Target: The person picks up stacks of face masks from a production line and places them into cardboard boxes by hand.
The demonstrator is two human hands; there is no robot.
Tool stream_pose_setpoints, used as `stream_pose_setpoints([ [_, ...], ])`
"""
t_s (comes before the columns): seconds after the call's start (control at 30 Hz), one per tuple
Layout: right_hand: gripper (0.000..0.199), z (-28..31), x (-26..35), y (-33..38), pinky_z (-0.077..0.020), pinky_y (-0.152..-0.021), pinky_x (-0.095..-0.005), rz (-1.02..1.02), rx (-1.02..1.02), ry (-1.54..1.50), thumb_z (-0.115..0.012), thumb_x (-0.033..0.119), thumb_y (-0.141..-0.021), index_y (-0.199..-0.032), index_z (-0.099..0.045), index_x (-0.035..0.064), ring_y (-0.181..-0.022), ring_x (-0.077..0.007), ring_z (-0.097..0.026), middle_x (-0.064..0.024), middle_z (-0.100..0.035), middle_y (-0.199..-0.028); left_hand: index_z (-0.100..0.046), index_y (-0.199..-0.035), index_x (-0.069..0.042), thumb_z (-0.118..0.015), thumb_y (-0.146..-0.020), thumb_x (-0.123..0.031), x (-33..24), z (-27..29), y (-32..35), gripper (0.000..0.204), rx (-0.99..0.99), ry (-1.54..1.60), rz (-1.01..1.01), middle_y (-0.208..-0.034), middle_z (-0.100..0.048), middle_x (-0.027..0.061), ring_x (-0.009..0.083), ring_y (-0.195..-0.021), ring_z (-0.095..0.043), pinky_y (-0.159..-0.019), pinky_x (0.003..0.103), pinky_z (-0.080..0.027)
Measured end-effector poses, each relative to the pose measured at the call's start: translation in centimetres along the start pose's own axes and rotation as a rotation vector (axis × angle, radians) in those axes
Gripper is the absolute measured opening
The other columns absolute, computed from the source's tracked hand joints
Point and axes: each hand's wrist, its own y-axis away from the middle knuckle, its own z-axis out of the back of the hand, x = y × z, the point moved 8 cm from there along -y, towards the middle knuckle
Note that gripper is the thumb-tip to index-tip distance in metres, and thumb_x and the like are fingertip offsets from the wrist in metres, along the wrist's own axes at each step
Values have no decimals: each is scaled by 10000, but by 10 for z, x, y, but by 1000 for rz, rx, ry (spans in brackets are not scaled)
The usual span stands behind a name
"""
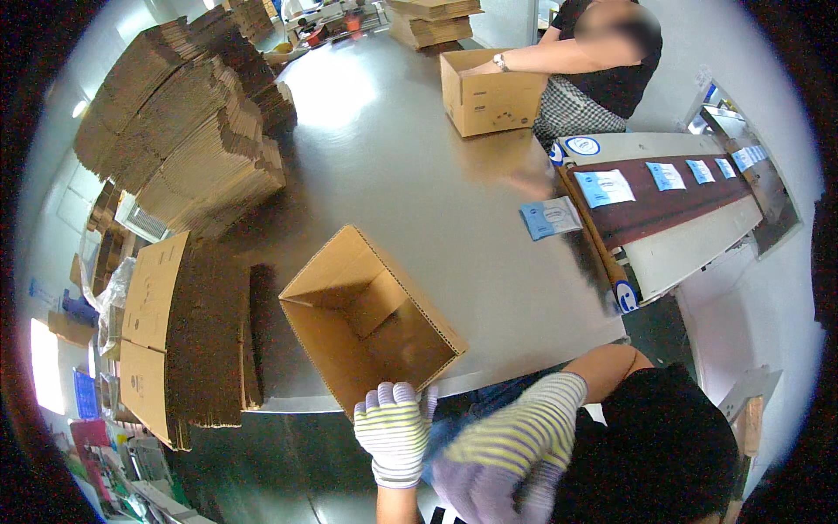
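Observation:
An open cardboard box [319, 349] stands tilted to my view at the table's near edge, its inside bare. My left hand [393, 432], in a white glove with yellow-green and grey stripes, grips the box's near rim with its fingers over the edge. To the right of it, my right hand [515, 454] wears a matching striped glove with greyish-purple fingers. It is in front of my body, apart from the box and smeared by motion, so its fingers cannot be read.
Flattened cartons [205, 332] are stacked left of the box, with taller piles [192, 131] behind. A blue-and-white packet [550, 218] lies beside a conveyor [646, 188] carrying several more. Across the metal table [384, 157], a person [602, 70] reaches into another carton [493, 105].

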Motion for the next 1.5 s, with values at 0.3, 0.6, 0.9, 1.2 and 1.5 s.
stream_pose_setpoints([
  [0.3,502,-8,-85,-10,-450,-800,-379,-302,312,913,-546,583,-782,-733,-590,85,-686,-243,-578,-55,-559,-652,-496,-715,-135,-687,-636,-297,-3,-14,-1,262,27,57,-37,-666,-477,50,251,-617,-506,-590,379,-397],
  [0.6,513,-18,-96,-5,-441,-661,-363,-176,239,842,-521,571,-797,-699,-585,71,-616,-249,-564,-63,-548,-596,-526,-773,-90,-586,-851,-286,15,24,11,220,-228,143,-97,-790,-554,93,297,-885,-577,-815,448,-439],
  [0.9,491,-24,-87,-9,-449,-676,-368,-143,213,844,-531,544,-801,-681,-578,70,-596,-253,-554,-71,-535,-582,-470,-729,-122,-563,-846,-320,21,29,22,248,-414,133,-25,-766,-533,94,272,-779,-575,-743,424,-456],
  [1.2,516,-17,-81,-12,-456,-723,-370,-157,167,820,-506,545,-828,-656,-581,64,-613,-263,-564,-80,-537,-574,-418,-765,-112,-440,-929,-442,27,7,37,369,-391,50,2,-904,-498,109,291,-878,-508,-821,460,-418],
  [1.5,389,-5,-77,-14,-477,-734,-391,-146,111,636,-643,434,-790,-779,-593,48,-728,-280,-595,-98,-583,-709,-412,-761,-118,-449,-925,-398,26,2,35,327,-377,45,-12,-854,-458,85,272,-877,-500,-817,456,-421],
])
